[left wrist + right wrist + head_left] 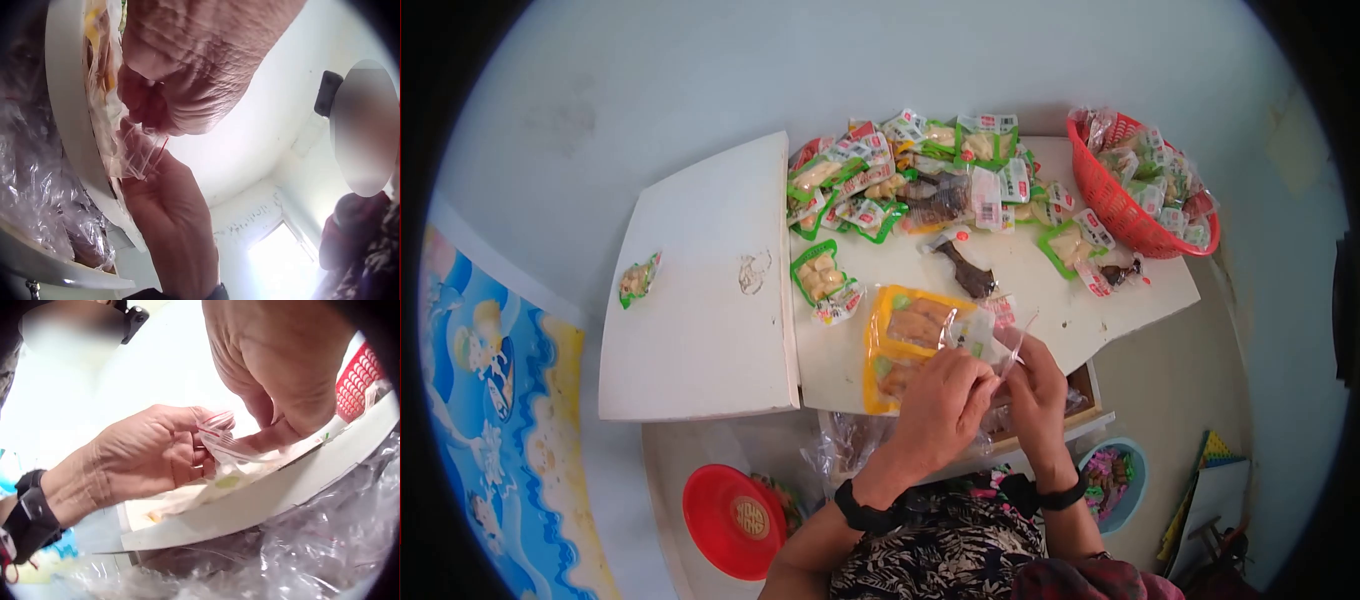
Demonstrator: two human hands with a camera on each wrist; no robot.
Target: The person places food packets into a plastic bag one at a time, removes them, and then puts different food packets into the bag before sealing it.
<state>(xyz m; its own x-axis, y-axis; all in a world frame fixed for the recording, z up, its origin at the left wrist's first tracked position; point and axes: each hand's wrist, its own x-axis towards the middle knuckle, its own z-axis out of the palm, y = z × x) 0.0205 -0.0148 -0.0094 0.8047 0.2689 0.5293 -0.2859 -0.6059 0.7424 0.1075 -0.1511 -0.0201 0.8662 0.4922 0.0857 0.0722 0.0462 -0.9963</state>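
Well, nearest to us is our dark patterned clothing (940, 545), with a black band (870, 515) round the left wrist and another round the right. Just beyond, our left hand (945, 400) and right hand (1035, 385) come close together, both pinching the mouth end of a clear zip bag (219, 440) that bears a red line along its closure. How each fingertip sits we cannot tell, since the fingers overlap. The bag is at the near edge of the white table (1050, 325), and yellow-edged packets (918, 318) with brown contents lie at its other end, to the left; we cannot tell whether all of them are inside it. Below that edge we see a drawer (1090, 428) holding crinkled clear plastic (312, 531). On the floor stand a red basin (710, 520) to our left and a pale blue basin (1140, 490) to our right. Farther over the table, we have a wrapped dark drumstick (970, 272) beyond the bag and a green-edged packet (820, 275) left of it. Behind these sits a heap of packets (878, 178), and to its right a red basket (1100, 190) filled with more, both near the pale wall (1000, 60)
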